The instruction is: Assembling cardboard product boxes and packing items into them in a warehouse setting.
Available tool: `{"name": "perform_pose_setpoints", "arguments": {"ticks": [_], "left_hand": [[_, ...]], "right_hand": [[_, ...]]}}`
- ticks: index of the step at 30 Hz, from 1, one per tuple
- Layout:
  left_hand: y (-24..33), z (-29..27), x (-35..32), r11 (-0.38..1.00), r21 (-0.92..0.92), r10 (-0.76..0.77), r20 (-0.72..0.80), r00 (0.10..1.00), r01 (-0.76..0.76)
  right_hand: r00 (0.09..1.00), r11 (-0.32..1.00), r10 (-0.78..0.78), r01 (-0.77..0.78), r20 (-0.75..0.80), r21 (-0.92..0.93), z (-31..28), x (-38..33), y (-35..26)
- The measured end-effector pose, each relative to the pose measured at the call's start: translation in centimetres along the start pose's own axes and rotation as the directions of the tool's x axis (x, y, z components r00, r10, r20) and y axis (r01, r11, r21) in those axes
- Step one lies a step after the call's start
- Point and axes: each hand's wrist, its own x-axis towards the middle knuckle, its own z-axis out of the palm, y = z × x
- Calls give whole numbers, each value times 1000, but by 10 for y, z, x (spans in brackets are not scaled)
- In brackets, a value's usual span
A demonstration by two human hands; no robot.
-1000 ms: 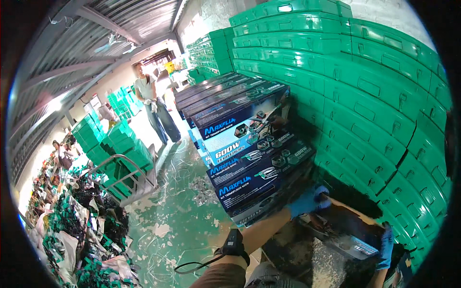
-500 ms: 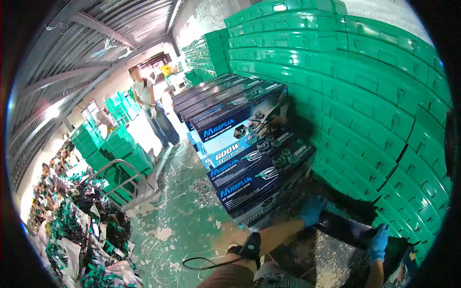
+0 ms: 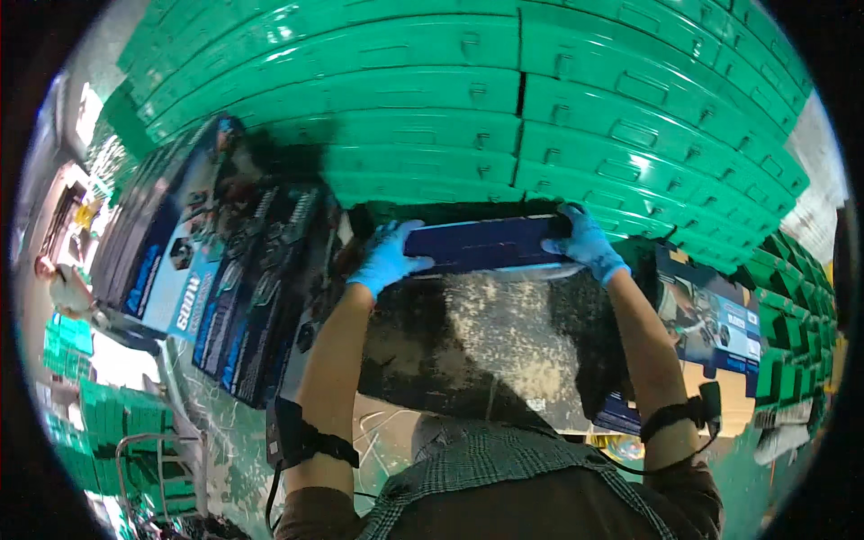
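Both hands clamp one big flat box (image 3: 486, 243) — my left hand (image 3: 389, 256) on its left end, my right hand (image 3: 585, 241) on its right end, each grip closed tight around the edge in a blue glove. I hold the box in the air in front of my chest, its dark blue edge turned away from me and its wide dusty face toward me, close against the wall of green cases (image 3: 504, 117).

This green wall is the largest thing, many plastic cases stacked in rows and filling the upper view. Left of me stands a stack of boxes (image 3: 225, 279) of the same kind, with blue and black print. One more printed box (image 3: 711, 319) lies to my right, near the green cases.

I judge the step to be carrying or placing the box, with the lift done. The next move needs both ends kept level — and a steady hold, because the box is wide.
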Motion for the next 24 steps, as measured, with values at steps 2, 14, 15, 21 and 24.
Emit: {"name": "perform_pose_setpoints", "arguments": {"ticks": [2,14,15,21,24], "left_hand": [[-6,9,8,998,48,-49,-25,999,50],[-42,35,16,991,130,-25,-100,995,38],[-48,31,17,990,135,-27,-97,995,40],[17,14,2,907,328,285,-17,958,-264],[9,6,-55,980,22,199,-224,954,-199]], "right_hand": [[1000,1000,26,-26,-11,9,9,4,4],[993,952,82,-103,-86,-287,41,17,-7],[993,954,82,-103,-85,-281,36,19,-7],[971,683,229,-109,-70,723,-21,-5,17],[970,602,113,107,-217,791,-47,-23,9]]}}
